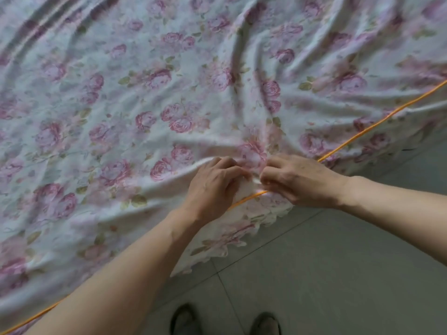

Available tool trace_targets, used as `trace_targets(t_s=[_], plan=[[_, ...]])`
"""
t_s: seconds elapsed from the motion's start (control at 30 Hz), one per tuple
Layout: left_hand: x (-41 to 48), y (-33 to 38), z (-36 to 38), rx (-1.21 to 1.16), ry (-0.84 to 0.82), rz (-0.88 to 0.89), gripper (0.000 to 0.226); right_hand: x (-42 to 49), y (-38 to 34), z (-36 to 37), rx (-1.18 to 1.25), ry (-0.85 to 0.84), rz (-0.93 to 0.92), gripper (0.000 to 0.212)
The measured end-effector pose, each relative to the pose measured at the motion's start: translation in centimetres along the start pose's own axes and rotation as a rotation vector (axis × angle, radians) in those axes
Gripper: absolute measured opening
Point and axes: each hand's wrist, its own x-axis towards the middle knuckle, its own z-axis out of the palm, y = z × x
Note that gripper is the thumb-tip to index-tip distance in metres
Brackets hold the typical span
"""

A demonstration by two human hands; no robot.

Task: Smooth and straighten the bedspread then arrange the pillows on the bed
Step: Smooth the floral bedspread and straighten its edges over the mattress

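So, both hands sit right next to each other at the near edge. The left hand (215,187) and the right hand (300,182) each have their fingers curled in, pinching a little gather of the bedspread (145,93) just above the orange piping (362,134) that runs along the edge. The knuckles nearly touch, with a puckered bit of rose print between them.

Fabric-wise it looks thin, soft and light, with zero stiffness. My guess is it'll follow any tug straight away but ripple somewhere else the moment you pull. Folds fan out from the pinch toward the far right, and long ridges run across the far left corner. I'd reckon the piping line is the best place to take hold, since it's probably a firmer seam and gives a straight line to work from. Pulling with the hands spread apart would likely flatten more than pulling from one spot.

The cloth covers everything across the top of the view and drops over the near side as a scalloped skirt (229,238) hanging toward the floor (314,262), which is pale grey tile with thin grout lines. A pair of dark shoes (186,317) shows at the bottom. No pillows in sight, so that part looks not yet started, as far as I can tell.
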Motion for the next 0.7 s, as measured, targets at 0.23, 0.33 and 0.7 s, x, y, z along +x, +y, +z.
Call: trace_targets(t_s=[0.23,0.33,0.7], plan=[[1.5,-1.9,-0.3,0.158,-0.035,-0.063,0.052,2.5,4.6,0.0,-0.146,-0.142,0.188,0.069],[3.8,-3.0,0.1,0.213,-0.071,-0.108,0.057,2.3,9.2,-0.9,-0.113,-0.178,0.445,0.076],[14.4,-9.0,-1.4,0.235,-0.153,-0.226,0.053,9.8,10.4,0.1,-0.066,-0.131,-0.077,0.063]])
